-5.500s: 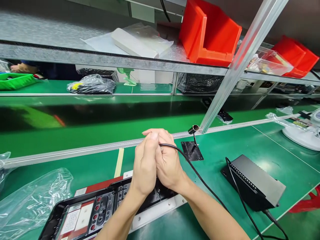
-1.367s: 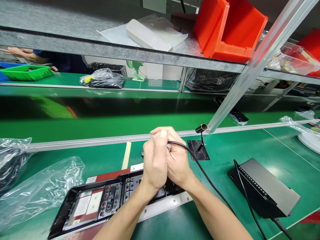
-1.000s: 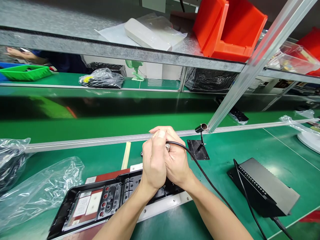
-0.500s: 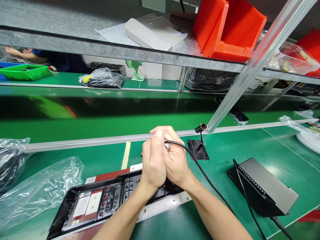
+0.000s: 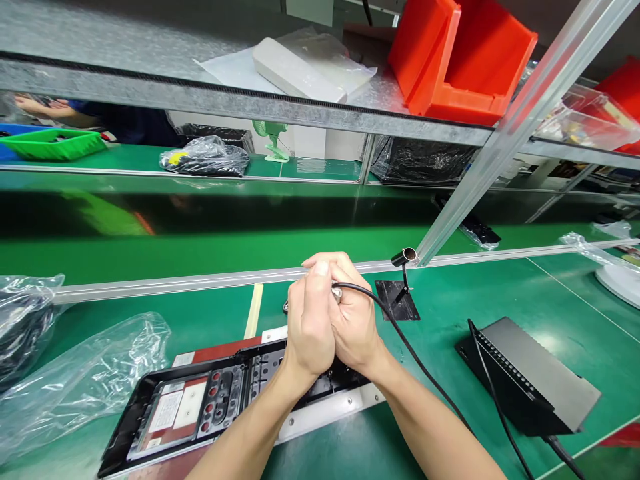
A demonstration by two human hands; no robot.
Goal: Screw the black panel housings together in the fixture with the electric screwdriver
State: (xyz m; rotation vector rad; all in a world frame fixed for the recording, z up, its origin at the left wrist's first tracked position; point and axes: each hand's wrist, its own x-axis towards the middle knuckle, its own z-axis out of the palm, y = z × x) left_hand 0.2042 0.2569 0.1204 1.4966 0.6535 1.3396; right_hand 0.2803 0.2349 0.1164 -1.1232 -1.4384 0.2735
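The left hand [image 5: 311, 327] and the right hand [image 5: 356, 328] are clasped together above a green counter [image 5: 447, 297], fingers clamped on a corded handpiece [image 5: 337, 292] that shows us little more than its metal end. From it a black cable [image 5: 410, 348] arcs down to the right. Below the hands we find a black plastic housing [image 5: 225, 403], partly hidden from us, lying over a red-brown board [image 5: 220, 350] with a white rail [image 5: 320, 419] along its near side. To the right sit a tubular black holder [image 5: 403, 258] and a grey-and-black box [image 5: 530, 373]; a clear plastic bag [image 5: 100, 367] lies to the left. Beyond, under a metal shelf [image 5: 225, 100] bearing a red bin [image 5: 460, 100], we glimpse another person's dark sleeve [image 5: 130, 125] near a green tray [image 5: 55, 147]
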